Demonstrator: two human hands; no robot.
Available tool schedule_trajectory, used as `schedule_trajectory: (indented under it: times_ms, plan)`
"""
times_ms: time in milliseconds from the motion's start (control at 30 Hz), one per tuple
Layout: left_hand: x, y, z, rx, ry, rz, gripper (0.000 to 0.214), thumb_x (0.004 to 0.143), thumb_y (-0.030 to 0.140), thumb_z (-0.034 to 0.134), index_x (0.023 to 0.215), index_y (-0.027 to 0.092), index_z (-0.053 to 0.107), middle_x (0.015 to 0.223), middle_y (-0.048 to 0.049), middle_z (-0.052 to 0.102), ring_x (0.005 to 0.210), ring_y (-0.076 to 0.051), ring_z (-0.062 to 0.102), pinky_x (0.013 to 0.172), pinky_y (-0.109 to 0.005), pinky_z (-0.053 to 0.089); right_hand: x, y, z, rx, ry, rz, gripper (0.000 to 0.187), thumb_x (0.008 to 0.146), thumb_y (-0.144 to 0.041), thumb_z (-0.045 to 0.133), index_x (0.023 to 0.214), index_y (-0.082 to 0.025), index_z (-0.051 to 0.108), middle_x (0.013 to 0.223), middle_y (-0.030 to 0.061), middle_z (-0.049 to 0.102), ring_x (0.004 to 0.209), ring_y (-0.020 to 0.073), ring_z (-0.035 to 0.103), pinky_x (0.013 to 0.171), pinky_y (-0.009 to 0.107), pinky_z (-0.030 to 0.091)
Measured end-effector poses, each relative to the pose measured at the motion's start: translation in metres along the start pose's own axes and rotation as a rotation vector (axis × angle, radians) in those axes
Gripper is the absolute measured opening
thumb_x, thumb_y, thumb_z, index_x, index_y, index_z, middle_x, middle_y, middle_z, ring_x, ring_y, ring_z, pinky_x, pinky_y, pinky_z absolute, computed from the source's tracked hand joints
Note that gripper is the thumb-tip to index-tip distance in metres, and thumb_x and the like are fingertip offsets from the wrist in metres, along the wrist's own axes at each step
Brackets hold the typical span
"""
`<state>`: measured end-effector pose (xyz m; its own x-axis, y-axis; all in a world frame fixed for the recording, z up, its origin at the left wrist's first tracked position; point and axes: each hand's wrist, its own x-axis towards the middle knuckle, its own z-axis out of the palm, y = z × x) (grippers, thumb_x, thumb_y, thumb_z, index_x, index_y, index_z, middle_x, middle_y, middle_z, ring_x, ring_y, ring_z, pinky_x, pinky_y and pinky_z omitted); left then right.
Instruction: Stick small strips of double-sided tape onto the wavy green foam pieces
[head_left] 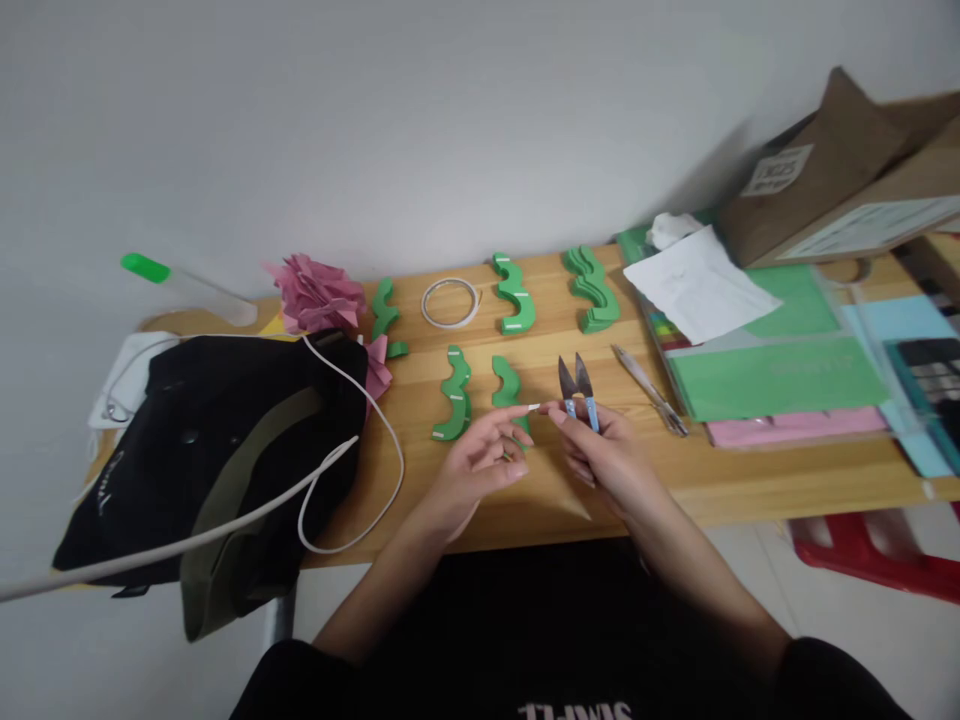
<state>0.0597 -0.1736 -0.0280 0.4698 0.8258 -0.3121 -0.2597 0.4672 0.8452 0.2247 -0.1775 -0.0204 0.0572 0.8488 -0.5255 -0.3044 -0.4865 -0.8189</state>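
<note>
My right hand (pixel 604 450) is wrapped round a pair of thread snips (pixel 576 385) with blue handles, their dark blades pointing away from me and spread apart. My left hand (pixel 487 455) has its index finger stretched out and its thumb apart. A small white strip (pixel 534 407) sits at that fingertip, with the tip of my right index finger close by; whether it touches is hard to tell. Just beyond my left hand lie a wavy green foam piece (pixel 454 395) bearing white strips and another green piece (pixel 506 375), partly hidden by my fingers.
Behind stand more green pieces (pixel 514 295), a green stack (pixel 592 290) and a roll of white tape (pixel 450 303). A pen (pixel 649 388) lies right, beside folders (pixel 780 380) and a cardboard box (pixel 847 180). At left are a black bag (pixel 217 430), white cable (pixel 390 440) and pink paper flower (pixel 319 292).
</note>
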Motion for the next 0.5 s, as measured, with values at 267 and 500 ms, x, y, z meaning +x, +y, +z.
schedule_trajectory:
  times_ms: [267, 500]
  plan:
    - [-0.0004, -0.004, -0.0029, 0.105, 0.01, -0.018, 0.048, 0.073, 0.025, 0.068, 0.12, 0.024, 0.059, 0.097, -0.0036, 0.057, 0.079, -0.013, 0.053, 0.075, -0.028, 0.045, 0.0063, 0.0022, -0.0009, -0.024, 0.057, 0.002, 0.039, 0.058, -0.049, 0.077, 0.072, -0.018, 0.059, 0.039, -0.0121, 0.033, 0.03, 0.0038, 0.025, 0.03, 0.019, 0.014]
    - [-0.001, -0.0074, 0.0019, 0.848, 0.082, 0.256, 0.048, 0.083, 0.018, 0.057, 0.13, 0.025, 0.052, 0.112, -0.0069, 0.054, 0.089, -0.016, 0.057, 0.08, -0.032, 0.049, 0.0079, 0.0022, -0.0088, -0.06, 0.05, -0.033, 0.036, 0.06, -0.047, 0.077, 0.066, -0.018, 0.057, 0.038, -0.0113, 0.033, 0.032, 0.0034, 0.025, 0.031, 0.018, 0.014]
